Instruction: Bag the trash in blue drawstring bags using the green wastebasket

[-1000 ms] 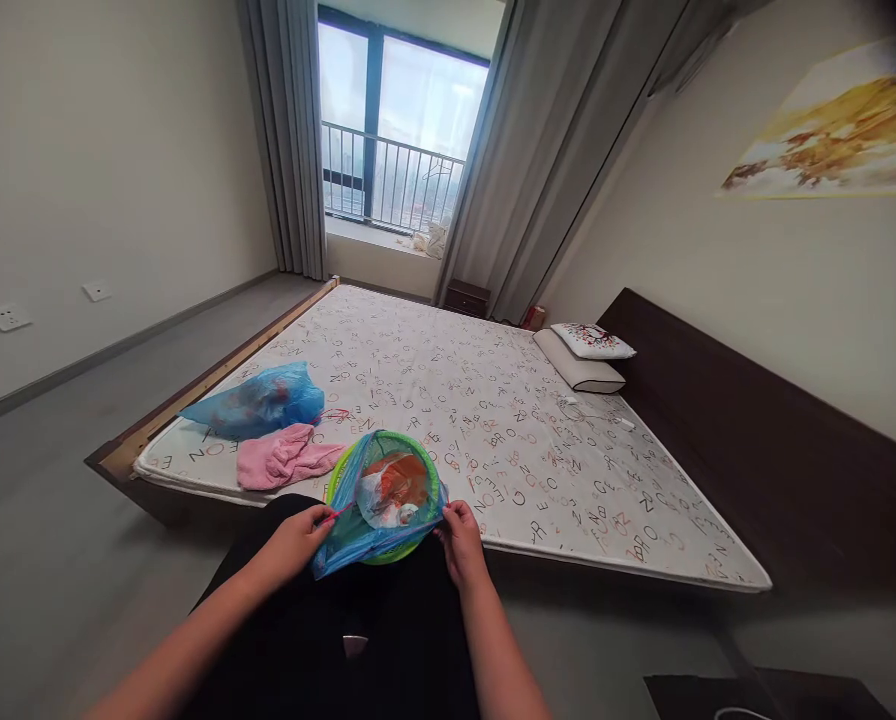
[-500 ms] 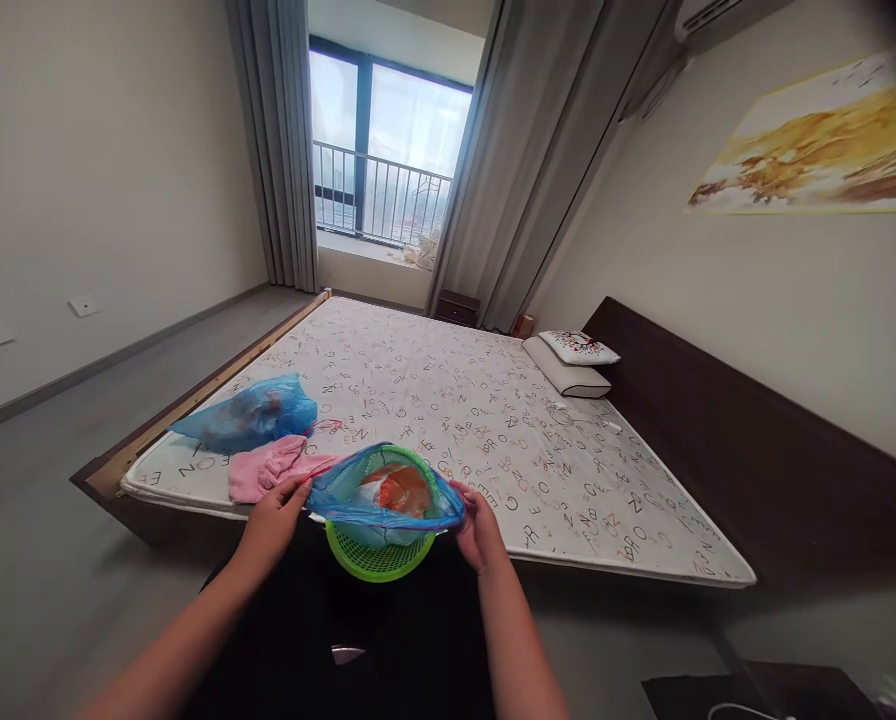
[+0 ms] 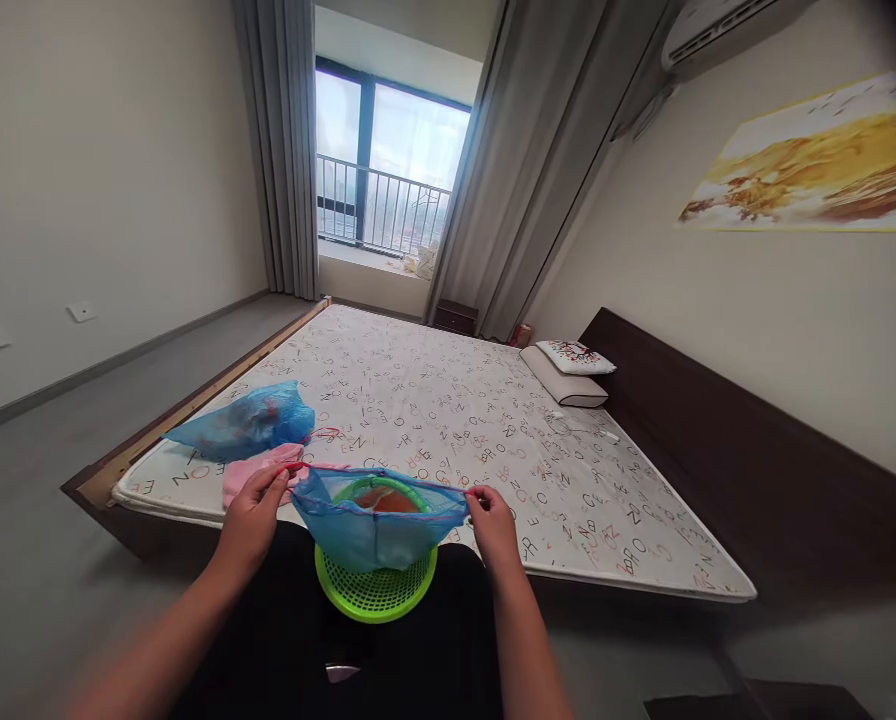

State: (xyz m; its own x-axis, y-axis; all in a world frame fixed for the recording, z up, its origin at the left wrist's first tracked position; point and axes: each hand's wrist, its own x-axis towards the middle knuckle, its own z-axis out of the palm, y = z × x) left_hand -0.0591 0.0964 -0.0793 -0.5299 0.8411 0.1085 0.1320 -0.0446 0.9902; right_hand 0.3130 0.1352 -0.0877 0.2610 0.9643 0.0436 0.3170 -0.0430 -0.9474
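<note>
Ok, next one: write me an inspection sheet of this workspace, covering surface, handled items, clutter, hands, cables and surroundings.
Surface: letter-print mattress on a wooden bed frame.
Handled items: blue bag, mouth stretched wide, reddish-brown contents; green basket at the lap, partly hidden by the bag.
Clutter: pink cloth and second blue bag on the mattress.
Left hand: pinching the bag's rim.
Right hand: pinching the opposite side.
Cables: dark cord or pipe below the air conditioner; small white item on the mattress, too small to identify.
Surroundings: window, grey curtains, headboard, wall picture.
</note>
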